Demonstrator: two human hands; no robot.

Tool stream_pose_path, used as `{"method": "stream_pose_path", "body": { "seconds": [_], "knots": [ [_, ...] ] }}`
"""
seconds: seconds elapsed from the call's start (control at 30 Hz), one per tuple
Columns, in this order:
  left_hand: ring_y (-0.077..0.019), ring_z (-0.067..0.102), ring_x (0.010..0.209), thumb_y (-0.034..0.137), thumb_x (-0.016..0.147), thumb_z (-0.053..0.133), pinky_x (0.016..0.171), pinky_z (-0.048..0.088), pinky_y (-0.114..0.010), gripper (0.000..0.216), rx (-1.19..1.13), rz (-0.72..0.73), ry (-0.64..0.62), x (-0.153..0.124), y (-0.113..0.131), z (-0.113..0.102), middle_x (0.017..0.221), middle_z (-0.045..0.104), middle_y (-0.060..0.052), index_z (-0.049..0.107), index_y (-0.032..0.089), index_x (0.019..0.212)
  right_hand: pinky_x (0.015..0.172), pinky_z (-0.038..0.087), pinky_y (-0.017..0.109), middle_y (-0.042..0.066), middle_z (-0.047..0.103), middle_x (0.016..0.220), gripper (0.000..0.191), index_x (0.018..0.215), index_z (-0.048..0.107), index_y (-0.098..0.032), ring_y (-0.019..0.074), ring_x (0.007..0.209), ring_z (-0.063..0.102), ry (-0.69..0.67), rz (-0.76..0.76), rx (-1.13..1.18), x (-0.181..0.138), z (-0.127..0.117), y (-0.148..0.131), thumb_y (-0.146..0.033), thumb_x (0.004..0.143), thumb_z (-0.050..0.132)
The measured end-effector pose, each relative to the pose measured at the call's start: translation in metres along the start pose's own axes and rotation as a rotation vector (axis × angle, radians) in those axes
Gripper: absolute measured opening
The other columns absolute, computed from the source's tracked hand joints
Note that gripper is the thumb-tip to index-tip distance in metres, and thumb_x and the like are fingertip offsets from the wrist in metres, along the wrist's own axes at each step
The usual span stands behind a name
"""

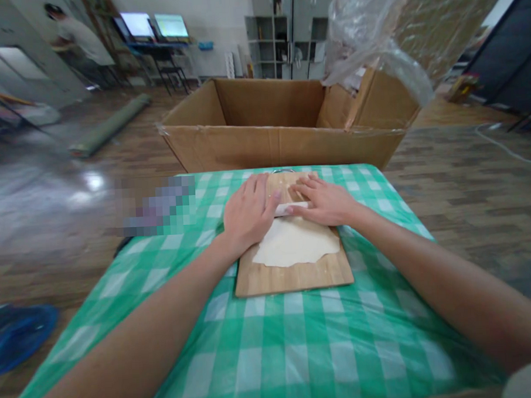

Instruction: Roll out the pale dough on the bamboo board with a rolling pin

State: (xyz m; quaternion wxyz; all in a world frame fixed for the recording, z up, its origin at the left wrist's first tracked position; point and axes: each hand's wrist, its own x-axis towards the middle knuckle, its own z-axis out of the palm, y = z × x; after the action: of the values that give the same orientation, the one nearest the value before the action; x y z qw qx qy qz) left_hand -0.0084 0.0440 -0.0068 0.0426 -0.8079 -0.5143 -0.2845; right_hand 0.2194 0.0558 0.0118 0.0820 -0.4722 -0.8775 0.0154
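A thin sheet of pale dough (pixel 296 243) lies on a wooden cutting board (pixel 290 279), its near edge uneven. Across the far end of the dough runs a white rolling pin (pixel 290 208); only its middle shows between my hands. My left hand (pixel 251 210) presses on its left end, fingers pointing away and thumb along the pin. On the right end rests my right hand (pixel 322 199), fingers somewhat spread and thumb against the pin. Both ends of the pin are hidden under my palms. A metal ring handle (pixel 283 170) shows at the board's far edge.
A green-and-white checked cloth (pixel 298 344) covers the table. Just beyond it stands a large cardboard box (pixel 280 142) with clear plastic wrap (pixel 364 30). A blurred-out object (pixel 160 206) lies at the table's left edge. Another person (pixel 80 40) is at the back left.
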Motion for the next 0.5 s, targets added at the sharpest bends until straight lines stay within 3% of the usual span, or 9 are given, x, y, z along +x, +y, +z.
{"method": "stream_pose_path", "body": {
  "seconds": [0.13, 0.23, 0.33, 0.4, 0.5],
  "knots": [
    [-0.0276, 0.056, 0.126, 0.042, 0.104, 0.04, 0.105, 0.048, -0.044, 0.041, -0.251, 0.119, 0.297, -0.006, -0.003, -0.018, 0.134, 0.06, -0.015, 0.051, 0.016, 0.135, 0.107, 0.045, 0.045, 0.012, 0.06, 0.147, 0.061, 0.136, 0.067, -0.026, 0.0357, 0.135, 0.054, 0.047, -0.017, 0.071, -0.012, 0.005, 0.003, -0.07, 0.098, 0.047],
    [-0.0253, 0.063, 0.105, 0.035, 0.1, 0.048, 0.091, 0.054, -0.042, 0.023, -0.295, 0.195, 0.378, -0.004, -0.001, -0.033, 0.11, 0.066, -0.01, 0.059, 0.021, 0.116, 0.097, 0.048, 0.037, 0.009, 0.067, 0.138, 0.04, 0.109, 0.077, -0.024, 0.0307, 0.121, 0.064, 0.097, 0.002, 0.176, -0.014, 0.013, 0.012, -0.054, 0.101, 0.051],
    [-0.0262, 0.063, 0.102, 0.03, 0.096, 0.054, 0.094, 0.051, -0.046, 0.013, -0.22, 0.246, 0.446, 0.003, 0.007, -0.046, 0.101, 0.066, -0.007, 0.062, 0.024, 0.105, 0.079, 0.048, 0.031, 0.006, 0.076, 0.108, 0.034, 0.098, 0.075, -0.022, 0.025, 0.095, 0.07, 0.178, 0.105, 0.305, -0.015, 0.017, 0.019, -0.049, 0.099, 0.054],
    [-0.0268, 0.063, 0.102, 0.03, 0.094, 0.058, 0.096, 0.049, -0.048, 0.013, -0.189, 0.241, 0.395, 0.01, 0.012, -0.051, 0.101, 0.067, -0.007, 0.063, 0.024, 0.104, 0.066, 0.043, 0.029, 0.004, 0.075, 0.085, 0.036, 0.09, 0.074, -0.02, 0.0216, 0.077, 0.068, 0.25, 0.234, 0.343, -0.015, 0.015, 0.024, -0.049, 0.098, 0.054],
    [-0.0241, 0.065, 0.093, 0.037, 0.091, 0.063, 0.085, 0.052, -0.041, 0.021, -0.229, 0.176, 0.022, 0.015, 0.015, -0.05, 0.1, 0.068, -0.006, 0.063, 0.023, 0.107, 0.059, 0.035, 0.03, 0.004, 0.071, 0.073, 0.039, 0.077, 0.072, -0.019, 0.0205, 0.066, 0.063, 0.327, 0.377, 0.275, -0.013, 0.009, 0.033, -0.05, 0.096, 0.056]
  ]
}}
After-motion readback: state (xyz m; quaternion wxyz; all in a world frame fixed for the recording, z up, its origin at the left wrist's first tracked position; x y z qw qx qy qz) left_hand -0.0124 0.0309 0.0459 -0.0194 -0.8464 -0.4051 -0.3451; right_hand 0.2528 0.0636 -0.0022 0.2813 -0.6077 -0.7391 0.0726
